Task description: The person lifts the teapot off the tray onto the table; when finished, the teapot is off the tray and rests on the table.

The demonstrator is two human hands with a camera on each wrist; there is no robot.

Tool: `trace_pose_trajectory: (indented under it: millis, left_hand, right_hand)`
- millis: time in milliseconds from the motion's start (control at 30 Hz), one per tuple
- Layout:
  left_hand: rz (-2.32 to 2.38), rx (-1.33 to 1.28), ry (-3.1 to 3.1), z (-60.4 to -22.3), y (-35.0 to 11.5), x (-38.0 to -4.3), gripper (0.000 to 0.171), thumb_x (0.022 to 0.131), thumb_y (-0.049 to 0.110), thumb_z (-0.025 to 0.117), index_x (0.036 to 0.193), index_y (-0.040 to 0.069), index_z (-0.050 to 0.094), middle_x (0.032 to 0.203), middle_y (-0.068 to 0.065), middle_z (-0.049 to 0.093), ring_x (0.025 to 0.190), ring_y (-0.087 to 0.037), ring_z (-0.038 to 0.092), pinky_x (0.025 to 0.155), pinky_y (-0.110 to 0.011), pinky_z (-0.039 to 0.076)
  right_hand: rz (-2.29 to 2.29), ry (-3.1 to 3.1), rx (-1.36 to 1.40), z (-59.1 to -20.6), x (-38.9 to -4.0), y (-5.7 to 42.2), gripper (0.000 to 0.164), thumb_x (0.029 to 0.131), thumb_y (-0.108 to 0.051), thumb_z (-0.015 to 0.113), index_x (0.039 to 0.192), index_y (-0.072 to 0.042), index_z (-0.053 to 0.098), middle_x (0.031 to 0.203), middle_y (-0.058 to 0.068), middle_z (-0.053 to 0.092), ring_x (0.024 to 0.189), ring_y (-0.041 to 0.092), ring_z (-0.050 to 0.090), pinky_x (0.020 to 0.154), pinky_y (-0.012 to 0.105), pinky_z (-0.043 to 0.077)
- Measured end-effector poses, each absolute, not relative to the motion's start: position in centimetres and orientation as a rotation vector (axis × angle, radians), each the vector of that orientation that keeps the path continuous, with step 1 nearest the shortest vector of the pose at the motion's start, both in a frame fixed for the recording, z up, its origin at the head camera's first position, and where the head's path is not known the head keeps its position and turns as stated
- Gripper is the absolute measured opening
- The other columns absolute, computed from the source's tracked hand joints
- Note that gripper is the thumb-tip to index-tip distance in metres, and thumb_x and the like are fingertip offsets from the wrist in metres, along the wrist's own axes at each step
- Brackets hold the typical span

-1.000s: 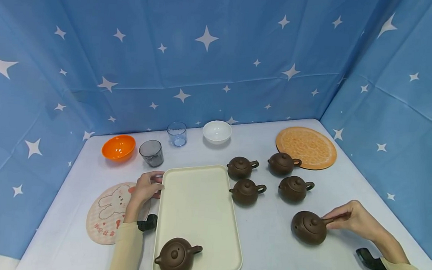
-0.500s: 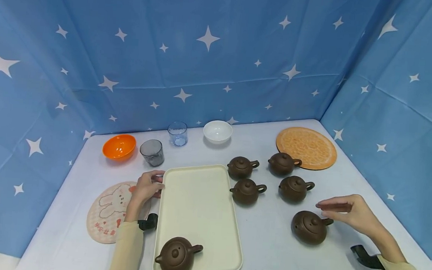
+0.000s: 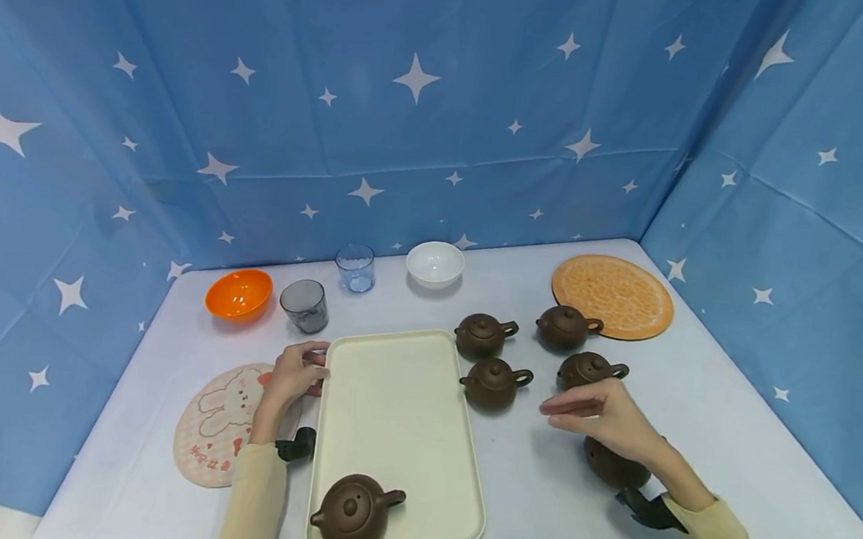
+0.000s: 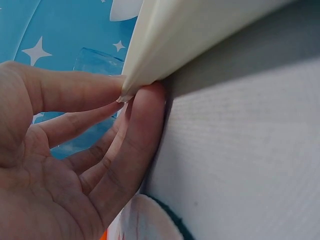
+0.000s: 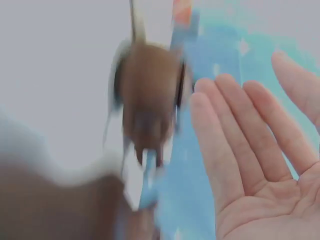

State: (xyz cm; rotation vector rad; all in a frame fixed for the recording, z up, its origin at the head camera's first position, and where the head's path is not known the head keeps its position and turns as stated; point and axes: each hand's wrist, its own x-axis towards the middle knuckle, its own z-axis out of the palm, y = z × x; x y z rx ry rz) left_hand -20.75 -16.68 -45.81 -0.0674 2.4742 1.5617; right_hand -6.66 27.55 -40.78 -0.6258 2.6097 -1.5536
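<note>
My left hand [image 3: 294, 375] pinches the left rim of a cream rectangular tray [image 3: 393, 434]; in the left wrist view, thumb and fingers close on that rim [image 4: 142, 65]. A dark brown teapot [image 3: 349, 514] sits in the tray's near left corner, spout to the left. Over the table to the right, my right hand [image 3: 609, 420] is held with fingers extended and nothing in it. Below its wrist stands a brown teapot [image 3: 609, 467], partly covered. Another teapot [image 3: 582, 369] is just behind the hand. A teapot [image 5: 150, 85] shows blurred in the right wrist view.
More brown teapots stand between tray and right hand: one by the tray's right edge [image 3: 491, 384], one behind it [image 3: 479, 335], one near the orange round mat [image 3: 613, 295]. A grey glass [image 3: 304, 306], blue glass [image 3: 356, 271], orange bowl [image 3: 239, 296] and white bowl [image 3: 435, 264] line the back.
My right hand has let go of the nearest right teapot's handle, risen and swept left over it. That teapot stays in place. The left hand and tray have not moved.
</note>
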Motion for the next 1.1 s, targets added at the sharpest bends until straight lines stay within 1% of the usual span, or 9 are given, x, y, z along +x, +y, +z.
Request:
trace_pose_trajectory:
  millis: [167, 300, 467, 533, 833, 1100]
  left_hand:
    - [1.57, -0.065, 2.472, -45.8, -16.8, -20.6, 0.049, 0.081, -0.008, 0.059, 0.129, -0.002, 0.055, 0.105, -0.02, 0.056, 0.064, -0.015, 0.061, 0.056, -0.031, 0.06]
    - [1.584, -0.067, 2.464, -45.7, -16.8, -20.6, 0.049, 0.081, -0.008, 0.059, 0.129, -0.002, 0.055, 0.105, -0.02, 0.056, 0.063, -0.014, 0.061, 0.056, -0.031, 0.06]
    - [1.583, -0.067, 2.467, -45.7, -16.9, -20.6, 0.049, 0.081, -0.008, 0.059, 0.129, -0.003, 0.055, 0.105, -0.021, 0.056, 0.062, -0.014, 0.06, 0.055, -0.031, 0.06]
    - [1.581, -0.071, 2.466, -45.7, -16.9, -20.6, 0.049, 0.081, -0.007, 0.059, 0.129, -0.002, 0.055, 0.105, -0.02, 0.056, 0.062, -0.014, 0.06, 0.055, -0.03, 0.06]
    - [1.57, -0.082, 2.473, -45.7, -16.9, -20.6, 0.049, 0.08, -0.009, 0.059, 0.128, -0.003, 0.056, 0.104, -0.021, 0.056, 0.061, -0.014, 0.06, 0.053, -0.029, 0.06]
    - [1.566, -0.091, 2.468, -45.6, -16.6, -20.7, 0.05, 0.08, -0.008, 0.06, 0.129, -0.001, 0.056, 0.105, -0.02, 0.056, 0.06, -0.014, 0.06, 0.053, -0.029, 0.059]
  right_hand:
    - [-1.578, 2.413, -0.722, -41.7, -6.6, 22.7, 0.024, 0.083, -0.015, 0.073, 0.102, 0.001, 0.073, 0.098, 0.011, 0.073, 0.09, 0.018, 0.071, 0.077, 0.027, 0.06]
    - [-1.621, 2.315, -0.758, -42.4, -6.2, 19.3, 0.029, 0.081, -0.015, 0.075, 0.103, 0.004, 0.071, 0.099, 0.015, 0.072, 0.09, 0.028, 0.071, 0.078, 0.029, 0.06]
    - [-1.673, 2.249, -0.816, -42.9, -6.0, 16.5, 0.031, 0.08, -0.014, 0.076, 0.104, 0.006, 0.07, 0.1, 0.019, 0.071, 0.091, 0.033, 0.07, 0.079, 0.035, 0.06]
    - [-1.681, 2.237, -0.835, -43.0, -6.0, 15.8, 0.031, 0.08, -0.013, 0.076, 0.103, 0.007, 0.07, 0.1, 0.02, 0.071, 0.091, 0.033, 0.069, 0.08, 0.035, 0.06]
    - [-1.659, 2.211, -0.967, -43.2, -6.2, 13.1, 0.03, 0.08, -0.013, 0.077, 0.102, 0.007, 0.071, 0.098, 0.02, 0.071, 0.091, 0.031, 0.07, 0.08, 0.029, 0.059]
    - [-1.565, 2.254, -0.976, -43.7, -6.0, 11.4, 0.029, 0.078, -0.013, 0.078, 0.101, 0.003, 0.073, 0.099, 0.014, 0.073, 0.091, 0.018, 0.07, 0.078, 0.021, 0.058]
